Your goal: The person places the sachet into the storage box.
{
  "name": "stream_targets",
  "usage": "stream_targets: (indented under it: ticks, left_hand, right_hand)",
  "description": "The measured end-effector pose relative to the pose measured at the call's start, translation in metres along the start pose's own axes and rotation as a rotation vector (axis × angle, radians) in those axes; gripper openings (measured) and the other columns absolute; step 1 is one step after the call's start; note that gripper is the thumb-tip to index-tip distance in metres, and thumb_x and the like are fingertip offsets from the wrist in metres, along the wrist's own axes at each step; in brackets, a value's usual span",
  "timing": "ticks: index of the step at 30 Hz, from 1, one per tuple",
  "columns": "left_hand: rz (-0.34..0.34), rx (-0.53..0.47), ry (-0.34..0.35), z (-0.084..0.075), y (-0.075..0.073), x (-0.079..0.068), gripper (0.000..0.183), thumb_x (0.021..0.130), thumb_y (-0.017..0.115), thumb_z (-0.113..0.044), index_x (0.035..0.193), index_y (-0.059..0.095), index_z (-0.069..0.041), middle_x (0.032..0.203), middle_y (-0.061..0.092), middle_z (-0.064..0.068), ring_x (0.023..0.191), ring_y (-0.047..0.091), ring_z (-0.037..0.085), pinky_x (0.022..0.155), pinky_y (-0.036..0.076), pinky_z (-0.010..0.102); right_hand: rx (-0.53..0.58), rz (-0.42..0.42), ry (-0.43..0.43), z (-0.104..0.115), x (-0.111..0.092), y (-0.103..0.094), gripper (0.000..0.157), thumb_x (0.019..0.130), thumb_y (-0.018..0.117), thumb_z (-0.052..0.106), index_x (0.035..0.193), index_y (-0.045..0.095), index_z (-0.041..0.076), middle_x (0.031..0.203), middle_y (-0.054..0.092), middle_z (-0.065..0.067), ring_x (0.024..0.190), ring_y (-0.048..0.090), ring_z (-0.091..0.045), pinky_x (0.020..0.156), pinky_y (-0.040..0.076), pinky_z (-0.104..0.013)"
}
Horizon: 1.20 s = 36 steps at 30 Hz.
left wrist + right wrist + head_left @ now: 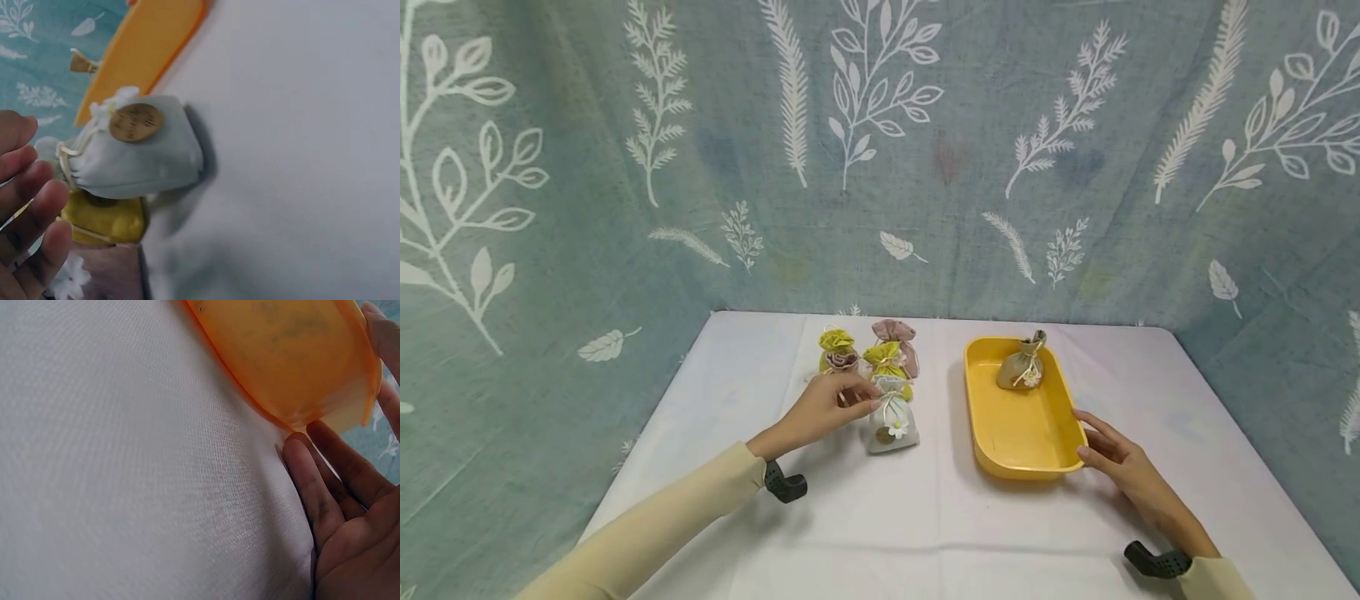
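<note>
My left hand [835,406] is at the gathered neck of a pale grey drawstring pouch [891,429] with a white flower and a round brown tag. In the left wrist view its fingers [47,187] are loosely bent, with a gap between them and the pouch's neck. My right hand [1112,458] grips the right side of a yellow tray [1003,446] near its front corner. Some fingers lie against the tray's outer wall in the right wrist view. Inside the tray, toward the back, stands an olive-brown pouch [1019,372].
Behind the grey pouch cluster a yellow pouch [883,357], a mauve pouch [896,331] and another yellow pouch [836,339], with a dusky pink gathered top [842,360] partly behind the left hand. A white cloth [865,525] covers the table; a leaf-print curtain [955,225] hangs behind.
</note>
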<state>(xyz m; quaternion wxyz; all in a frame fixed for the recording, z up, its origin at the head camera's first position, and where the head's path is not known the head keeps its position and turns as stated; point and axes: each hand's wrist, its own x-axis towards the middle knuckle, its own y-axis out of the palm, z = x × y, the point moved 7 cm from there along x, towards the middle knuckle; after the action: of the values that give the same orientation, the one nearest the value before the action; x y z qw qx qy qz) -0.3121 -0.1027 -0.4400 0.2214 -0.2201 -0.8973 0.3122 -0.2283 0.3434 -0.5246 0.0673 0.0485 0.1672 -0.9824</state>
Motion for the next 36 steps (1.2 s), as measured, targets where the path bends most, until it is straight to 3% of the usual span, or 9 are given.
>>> stream_targets:
  ticks: [6,10,16,23,30,36]
  left_hand:
    - [-0.039,0.028,-0.045,0.011,0.003,0.0,0.006,0.094,0.079,-0.026,0.097,0.078,-0.021,0.089,0.07,-0.013,0.076,0.064,0.009,0.068,0.055,0.029]
    - [-0.047,0.063,-0.067,0.018,0.007,0.001,0.012,0.092,0.08,-0.028,0.098,0.079,-0.017,0.086,0.07,-0.012,0.075,0.063,0.008,0.068,0.054,0.028]
    - [0.011,0.079,-0.103,0.021,0.019,0.003,0.025,0.094,0.078,-0.034,0.106,0.08,-0.012,0.092,0.074,-0.006,0.079,0.065,0.008,0.071,0.054,0.03]
    - [0.011,0.047,-0.163,0.022,0.027,0.007,0.026,0.093,0.078,-0.041,0.083,0.073,-0.018,0.077,0.066,-0.009,0.069,0.054,0.01,0.062,0.045,0.028]
    - [0.017,0.005,-0.117,0.016,0.032,0.009,0.04,0.093,0.079,-0.036,0.066,0.058,-0.015,0.065,0.058,-0.006,0.06,0.048,0.009,0.054,0.039,0.024]
    - [0.015,-0.02,-0.091,0.011,0.034,0.01,0.041,0.091,0.082,-0.029,0.065,0.052,-0.018,0.067,0.058,-0.006,0.065,0.051,0.014,0.058,0.04,0.025]
  right_hand:
    - [0.004,-0.009,-0.002,-0.001,0.0,-0.001,0.068,0.104,0.065,0.029,0.163,0.032,0.02,0.155,0.039,-0.03,0.114,0.06,-0.006,0.09,0.052,-0.024]
    - [0.009,-0.009,-0.007,0.0,-0.002,0.0,0.068,0.104,0.064,0.028,0.163,0.031,0.018,0.155,0.039,-0.032,0.113,0.06,-0.004,0.089,0.052,-0.024]
    - [0.034,-0.006,-0.032,-0.001,-0.002,0.003,0.066,0.105,0.063,0.023,0.162,0.032,0.016,0.154,0.039,-0.033,0.112,0.061,-0.002,0.089,0.054,-0.026]
    - [0.027,-0.007,-0.021,-0.001,-0.002,0.003,0.066,0.105,0.063,0.026,0.163,0.032,0.018,0.154,0.039,-0.032,0.112,0.06,-0.002,0.089,0.053,-0.025]
    - [0.035,0.0,-0.047,0.0,-0.002,0.003,0.064,0.106,0.062,0.021,0.162,0.032,0.016,0.153,0.04,-0.033,0.113,0.06,-0.002,0.089,0.053,-0.025]
    - [0.033,0.003,-0.06,0.0,-0.002,0.002,0.064,0.106,0.061,0.021,0.163,0.032,0.017,0.153,0.039,-0.034,0.113,0.06,-0.002,0.089,0.053,-0.025]
